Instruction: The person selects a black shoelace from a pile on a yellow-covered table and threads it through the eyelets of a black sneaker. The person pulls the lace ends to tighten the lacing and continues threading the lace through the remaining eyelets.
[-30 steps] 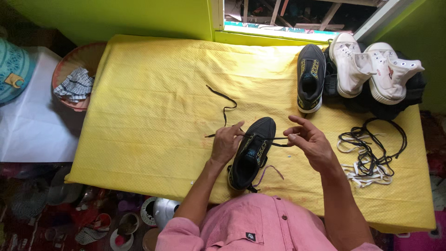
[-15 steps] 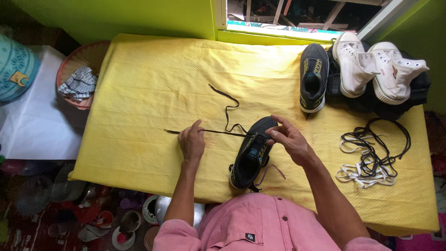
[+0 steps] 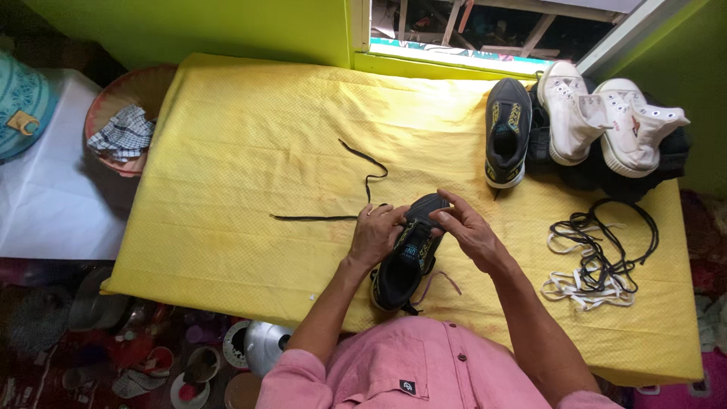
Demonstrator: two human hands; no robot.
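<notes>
A worktop (image 3: pixel 227 113) draped in yellow cloth stands under a window (image 3: pixel 485 23) set in bright green walls. Near its front edge lies a black sneaker (image 3: pixel 405 254), toe pointing away. The left hand (image 3: pixel 375 235) curls closed over the shoe's left side, and the right hand (image 3: pixel 466 231) pinches at the shoe's front by the eyelets. A black lace (image 3: pixel 333 204) trails left from the shoe across the cloth. At the far right sit a second black sneaker (image 3: pixel 506 132) and two white high-tops (image 3: pixel 606 121), with a tangle of black and white laces (image 3: pixel 594 257) nearer. A basket (image 3: pixel 121 121) holding checked cloth stands left of the worktop.
</notes>
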